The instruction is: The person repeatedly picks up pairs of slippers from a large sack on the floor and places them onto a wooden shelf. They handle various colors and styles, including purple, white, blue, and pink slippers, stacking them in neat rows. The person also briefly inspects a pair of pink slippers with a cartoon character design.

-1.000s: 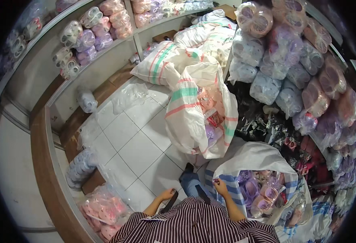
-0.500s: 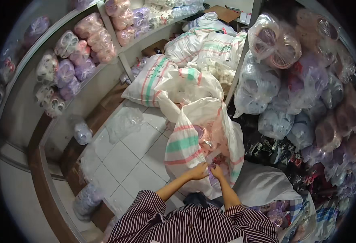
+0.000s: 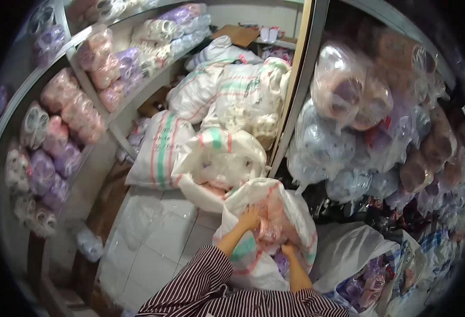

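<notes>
In front of me stands a wide-mouthed white woven sack point(image 3: 301, 224) with green and red stripes. It holds pink plastic-wrapped items point(image 3: 274, 219), whose exact kind I cannot make out. My left hand point(image 3: 250, 217) lies at the sack's left inner side, fingers spread against the pink contents, holding nothing. Lower on the right, my right hand point(image 3: 289, 250) reaches inside the sack beside a purple plastic-wrapped item point(image 3: 281, 262). Its fingers are mostly hidden, so its grip is unclear.
Another open white sack point(image 3: 187, 179) stands just beyond, with full sacks point(image 3: 161, 150) behind it. Shelves on the left hold bagged pink and purple footwear point(image 3: 74, 105). Clear bags of footwear point(image 3: 343, 100) are piled high on the right. Loose clear plastic point(image 3: 137, 216) lies on the tiled floor.
My hands were close together at the sack's near edge, around something purple. Now they are apart: the left has moved farther in and spread, the right sits lower. The whole view has shifted.
</notes>
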A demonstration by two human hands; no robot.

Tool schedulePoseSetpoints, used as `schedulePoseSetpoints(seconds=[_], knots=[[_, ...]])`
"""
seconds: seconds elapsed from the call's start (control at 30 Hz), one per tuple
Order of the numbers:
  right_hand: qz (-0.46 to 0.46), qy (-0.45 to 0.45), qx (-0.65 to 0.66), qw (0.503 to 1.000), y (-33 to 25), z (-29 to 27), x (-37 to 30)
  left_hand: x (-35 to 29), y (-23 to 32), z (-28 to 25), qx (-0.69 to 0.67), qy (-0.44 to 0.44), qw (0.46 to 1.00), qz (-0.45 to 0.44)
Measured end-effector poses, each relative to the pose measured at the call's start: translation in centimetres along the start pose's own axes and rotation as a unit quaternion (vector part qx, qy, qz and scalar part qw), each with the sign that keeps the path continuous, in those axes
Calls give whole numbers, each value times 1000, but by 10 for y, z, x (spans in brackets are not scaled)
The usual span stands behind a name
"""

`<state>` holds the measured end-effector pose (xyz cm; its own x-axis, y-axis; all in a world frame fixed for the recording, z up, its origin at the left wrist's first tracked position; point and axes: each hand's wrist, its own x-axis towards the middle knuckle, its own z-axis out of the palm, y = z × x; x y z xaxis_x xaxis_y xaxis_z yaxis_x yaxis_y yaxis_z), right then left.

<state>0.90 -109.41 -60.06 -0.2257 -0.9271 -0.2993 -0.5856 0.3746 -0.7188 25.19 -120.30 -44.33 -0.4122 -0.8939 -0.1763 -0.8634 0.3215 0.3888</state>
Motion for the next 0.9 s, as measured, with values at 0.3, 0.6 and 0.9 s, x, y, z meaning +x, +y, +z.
schedulePoseSetpoints(seconds=[0.3,0.6,0.9], knots=[[48,179,96,978,-32,42,-53,3,-61,-8,115,-3,984,133],[7,200,123,972,-91,19,-110,5,-80,-58,140,-114,954,240],[-63,234,30,970,-205,-48,-175,-19,-95,-100,42,-140,929,341]])
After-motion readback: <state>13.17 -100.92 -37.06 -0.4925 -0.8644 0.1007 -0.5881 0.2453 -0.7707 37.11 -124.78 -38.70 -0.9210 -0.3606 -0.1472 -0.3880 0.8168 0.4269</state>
